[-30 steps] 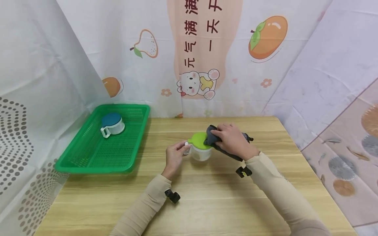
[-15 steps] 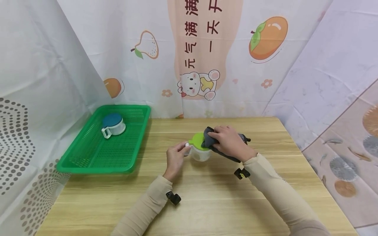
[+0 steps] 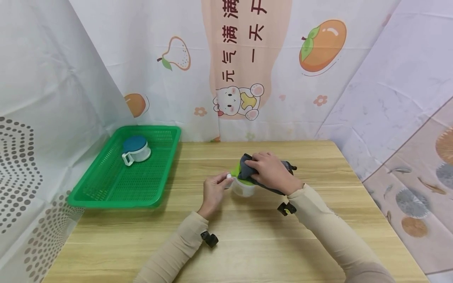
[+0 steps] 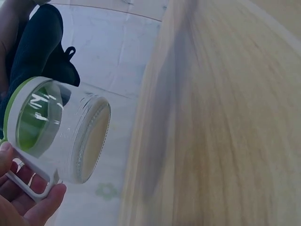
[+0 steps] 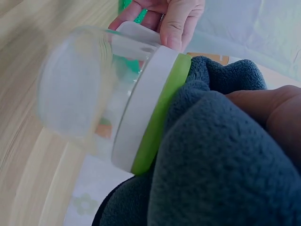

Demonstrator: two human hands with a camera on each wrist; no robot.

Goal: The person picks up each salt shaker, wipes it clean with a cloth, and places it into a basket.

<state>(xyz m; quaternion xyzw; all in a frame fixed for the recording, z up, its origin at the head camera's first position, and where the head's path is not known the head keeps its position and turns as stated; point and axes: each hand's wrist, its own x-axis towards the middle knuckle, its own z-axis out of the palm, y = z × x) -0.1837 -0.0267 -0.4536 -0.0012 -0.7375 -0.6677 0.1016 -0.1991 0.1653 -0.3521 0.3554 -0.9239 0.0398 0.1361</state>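
Note:
A clear jar (image 4: 70, 127) with a lime-green lid (image 5: 162, 117) and a white collar is between my two hands, its base apparently held off the table. My left hand (image 3: 213, 192) pinches the jar's white handle (image 4: 35, 174) between thumb and fingers. My right hand (image 3: 270, 173) grips a dark grey-blue cloth (image 5: 216, 155) and presses it onto the lid. In the head view, the cloth and right hand hide much of the lid. One edge of the cloth hangs down beside the jar.
A green plastic basket (image 3: 136, 188) stands on the wooden table (image 3: 198, 251) at the left. Inside it, near the back, sits a similar jar with a blue lid (image 3: 135, 144). Printed curtains (image 3: 170, 102) hang behind the table and at both sides.
The cloth and my right hand have slid left across the lid, covering more of the green. My left hand and the jar have shifted slightly right.

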